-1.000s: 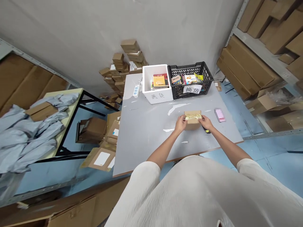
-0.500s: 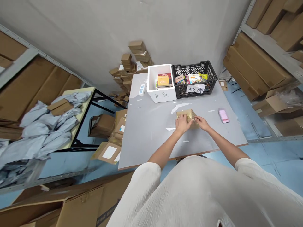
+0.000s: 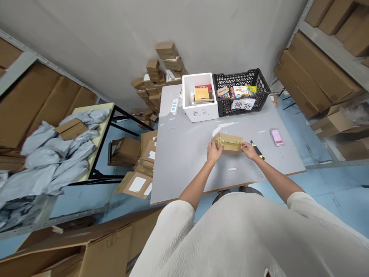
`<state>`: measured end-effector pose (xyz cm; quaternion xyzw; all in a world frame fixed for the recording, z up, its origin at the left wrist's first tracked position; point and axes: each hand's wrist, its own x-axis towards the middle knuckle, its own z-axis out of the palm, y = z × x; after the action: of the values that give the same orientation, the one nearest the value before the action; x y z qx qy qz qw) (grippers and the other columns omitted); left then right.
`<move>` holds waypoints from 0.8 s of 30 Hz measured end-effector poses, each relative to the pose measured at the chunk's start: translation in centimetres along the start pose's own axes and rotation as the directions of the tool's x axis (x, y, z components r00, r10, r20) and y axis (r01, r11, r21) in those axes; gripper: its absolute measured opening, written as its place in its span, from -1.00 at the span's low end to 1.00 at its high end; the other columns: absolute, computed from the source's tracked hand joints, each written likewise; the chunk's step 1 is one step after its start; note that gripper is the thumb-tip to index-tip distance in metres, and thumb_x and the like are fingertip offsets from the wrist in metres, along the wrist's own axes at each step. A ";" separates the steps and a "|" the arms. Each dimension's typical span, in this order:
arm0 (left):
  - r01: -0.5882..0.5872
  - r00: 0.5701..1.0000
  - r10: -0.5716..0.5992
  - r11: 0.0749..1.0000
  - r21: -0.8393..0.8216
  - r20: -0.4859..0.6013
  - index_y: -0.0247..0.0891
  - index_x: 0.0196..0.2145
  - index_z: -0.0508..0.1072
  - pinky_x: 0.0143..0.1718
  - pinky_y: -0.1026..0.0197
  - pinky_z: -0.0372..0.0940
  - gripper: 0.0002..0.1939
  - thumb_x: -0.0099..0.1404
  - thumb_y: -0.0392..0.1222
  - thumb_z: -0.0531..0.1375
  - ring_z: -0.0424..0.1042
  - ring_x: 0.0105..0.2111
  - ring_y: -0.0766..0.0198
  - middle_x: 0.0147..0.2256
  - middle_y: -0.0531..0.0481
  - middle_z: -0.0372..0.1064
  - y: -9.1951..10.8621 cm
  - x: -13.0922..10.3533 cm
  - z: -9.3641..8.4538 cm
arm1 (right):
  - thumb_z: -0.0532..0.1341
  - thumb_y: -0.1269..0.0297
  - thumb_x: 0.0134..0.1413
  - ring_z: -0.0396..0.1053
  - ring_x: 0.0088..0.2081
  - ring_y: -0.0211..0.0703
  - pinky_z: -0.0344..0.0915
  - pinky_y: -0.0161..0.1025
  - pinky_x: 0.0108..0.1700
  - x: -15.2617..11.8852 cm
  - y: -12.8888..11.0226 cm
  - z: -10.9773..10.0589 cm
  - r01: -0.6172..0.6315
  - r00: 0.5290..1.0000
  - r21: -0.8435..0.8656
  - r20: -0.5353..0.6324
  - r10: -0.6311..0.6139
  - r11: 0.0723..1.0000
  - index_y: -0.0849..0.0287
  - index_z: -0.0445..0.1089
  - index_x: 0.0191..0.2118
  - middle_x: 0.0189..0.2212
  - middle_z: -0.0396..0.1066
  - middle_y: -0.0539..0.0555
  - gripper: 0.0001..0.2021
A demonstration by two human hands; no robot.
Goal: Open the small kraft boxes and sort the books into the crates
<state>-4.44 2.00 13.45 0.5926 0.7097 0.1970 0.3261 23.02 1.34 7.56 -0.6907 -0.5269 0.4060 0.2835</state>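
A small brown cardboard box with shiny yellowish tape along its near side is held between both my hands over the grey table. My left hand grips its left end, thumb on the near face. At the right end, the fingers of my right hand pinch the box's corner. Just beyond that hand lies a black and yellow box cutter, flat on the tabletop and touched by neither hand.
Books fill part of a white foam box and a black plastic crate at the table's back. A pink, blurred-out item lies at right. Grey bags cover a side table; stacked cartons stand by the wall.
The cardboard box has been turned so its long taped side faces me. My left hand has shifted to its left end, and the box cutter now shows beside my right hand.
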 end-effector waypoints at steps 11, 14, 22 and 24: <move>0.083 0.995 -0.075 0.990 -0.115 0.073 -0.19 0.29 0.38 0.25 0.01 0.35 -0.54 0.48 -0.12 0.16 0.42 0.26 -0.03 0.21 -0.29 0.41 -1.2 -0.1 4.7 | 0.38 0.27 0.06 0.40 0.28 0.37 0.29 0.20 0.32 1.2 7.3 -4.9 -0.315 0.948 -0.336 -0.162 0.275 0.888 0.13 0.56 0.07 0.14 0.48 0.36 -0.59; 0.089 0.995 -0.080 0.986 -0.144 0.067 -0.20 0.30 0.36 0.25 0.04 0.35 -0.53 0.48 -0.12 0.16 0.40 0.28 -0.02 0.21 -0.28 0.42 -1.6 -0.2 5.8 | 0.38 0.28 0.07 0.39 0.26 0.40 0.28 0.27 0.30 1.6 8.6 -5.0 -0.298 0.955 -0.436 -0.126 0.270 0.849 0.16 0.52 0.11 0.13 0.46 0.39 -0.56; 0.075 0.996 -0.058 0.957 -0.279 0.069 -0.21 0.30 0.36 0.18 0.02 0.40 -0.48 0.44 -0.10 0.25 0.51 0.08 0.02 0.18 -0.26 0.44 -1.4 -0.1 8.4 | 0.28 0.17 0.37 0.33 0.32 0.28 0.31 0.08 0.27 1.9 8.8 -5.4 -0.232 0.950 -0.658 0.005 0.313 0.716 0.19 0.37 0.31 0.28 0.34 0.40 -0.52; 0.061 0.997 -0.043 0.952 -0.301 0.066 -0.22 0.28 0.38 0.17 -0.01 0.40 -0.48 0.43 -0.10 0.27 0.51 0.06 0.02 0.16 -0.27 0.44 -1.5 0.0 8.9 | 0.25 0.16 0.40 0.34 0.31 0.25 0.33 0.03 0.23 2.0 8.5 -5.6 -0.208 0.950 -0.700 0.024 0.313 0.683 0.22 0.33 0.33 0.29 0.34 0.39 -0.51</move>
<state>0.68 0.76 6.14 0.5222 0.6767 0.2770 0.4389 32.35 1.02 2.91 -0.7834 -0.5547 0.2646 -0.0927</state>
